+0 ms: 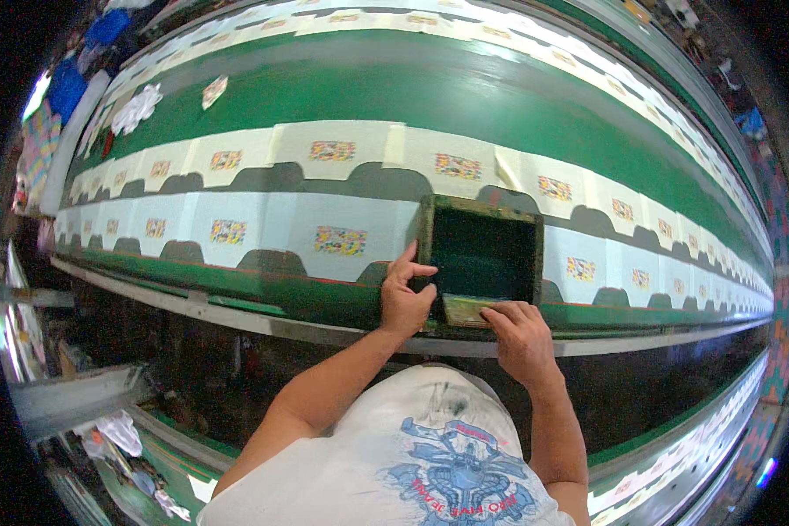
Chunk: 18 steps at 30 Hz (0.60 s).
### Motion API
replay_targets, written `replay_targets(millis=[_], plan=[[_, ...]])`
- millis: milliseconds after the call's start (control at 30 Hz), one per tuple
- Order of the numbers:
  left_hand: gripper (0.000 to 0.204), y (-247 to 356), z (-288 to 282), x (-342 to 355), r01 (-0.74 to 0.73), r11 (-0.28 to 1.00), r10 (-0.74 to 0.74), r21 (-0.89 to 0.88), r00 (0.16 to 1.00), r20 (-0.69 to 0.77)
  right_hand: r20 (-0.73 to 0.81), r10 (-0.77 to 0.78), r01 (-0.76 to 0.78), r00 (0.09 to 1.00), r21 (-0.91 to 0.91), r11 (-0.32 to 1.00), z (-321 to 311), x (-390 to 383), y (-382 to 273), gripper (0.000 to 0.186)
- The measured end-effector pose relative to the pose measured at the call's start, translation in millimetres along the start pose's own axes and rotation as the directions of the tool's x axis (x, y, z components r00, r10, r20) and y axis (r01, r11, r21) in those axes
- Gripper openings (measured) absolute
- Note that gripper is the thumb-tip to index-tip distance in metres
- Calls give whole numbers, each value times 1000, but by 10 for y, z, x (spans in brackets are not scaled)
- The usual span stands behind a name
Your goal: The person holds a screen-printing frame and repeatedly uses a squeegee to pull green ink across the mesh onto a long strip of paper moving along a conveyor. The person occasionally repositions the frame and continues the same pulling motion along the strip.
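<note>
A dark printing screen in a worn wooden frame (pixel 484 205) lies flat on the long green table, over the near row of pale cloth pieces. My left hand (pixel 403 300) grips the frame's left side, with fingers bent over the edge. Inside the near end of the frame rests a squeegee (pixel 463 311) with a wooden handle. My right hand (pixel 522 340) is closed on its right end. To the left, a cloth piece (pixel 373 210) carries a multicoloured rectangular print, and others like it run along both sides. The cloth under the screen is hidden.
The green table (pixel 359 79) stretches far left and right, bearing a second row of printed pieces (pixel 377 140) beyond. A crumpled white cloth (pixel 138 109) and a small stained scrap (pixel 214 91) lie at the far left. A pale rail (pixel 324 333) borders the near edge.
</note>
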<state>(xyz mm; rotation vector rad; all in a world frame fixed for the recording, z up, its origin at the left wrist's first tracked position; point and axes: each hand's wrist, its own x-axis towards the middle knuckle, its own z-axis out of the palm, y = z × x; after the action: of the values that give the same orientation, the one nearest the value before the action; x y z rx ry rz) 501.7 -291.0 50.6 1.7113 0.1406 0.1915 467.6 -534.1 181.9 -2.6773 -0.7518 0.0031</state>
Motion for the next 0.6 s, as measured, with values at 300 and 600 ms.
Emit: replay_targets(millis=[300,600], plan=[[23,60,45,-12,12,993,-22,-114,996,-87,254,-8,-32,967,154,988,-228,419,318,40],[17,-30,36,60,10,1000,-12,-30,997,-79,-5,-101,101,995,72,992,7,1061,804,45]])
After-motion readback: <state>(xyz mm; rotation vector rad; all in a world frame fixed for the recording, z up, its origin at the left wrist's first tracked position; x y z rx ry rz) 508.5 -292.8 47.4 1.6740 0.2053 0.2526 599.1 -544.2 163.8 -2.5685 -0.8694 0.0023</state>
